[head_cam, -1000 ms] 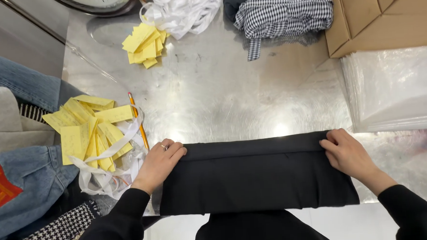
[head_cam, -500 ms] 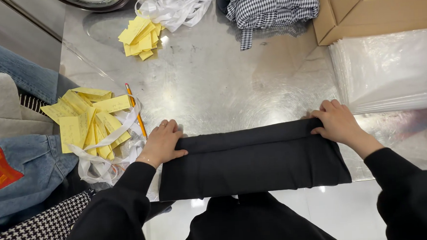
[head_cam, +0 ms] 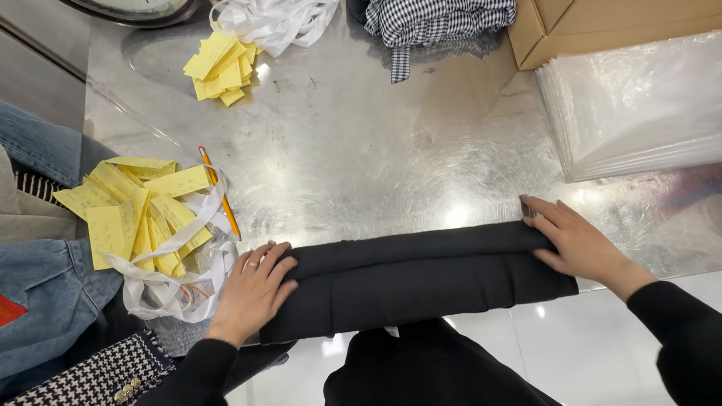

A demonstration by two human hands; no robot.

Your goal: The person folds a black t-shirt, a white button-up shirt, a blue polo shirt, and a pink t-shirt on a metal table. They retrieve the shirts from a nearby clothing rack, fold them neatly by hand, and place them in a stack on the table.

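- Head view: your left hand [head_cam: 254, 289] and right hand [head_cam: 573, 245] press flat, fingers spread, on opposite ends of the folded black cloth [head_cam: 414, 278].
- Its long axis runs left-right along the metal table [head_cam: 375, 153] edge.

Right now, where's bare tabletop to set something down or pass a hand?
One big free patch: bare metal tabletop between the folded black garment, checked cloth, stack of clear bags and pencil. Crowded on the left: yellow slips, white ribbons, denim. Left hand and right hand press the garment's ends.
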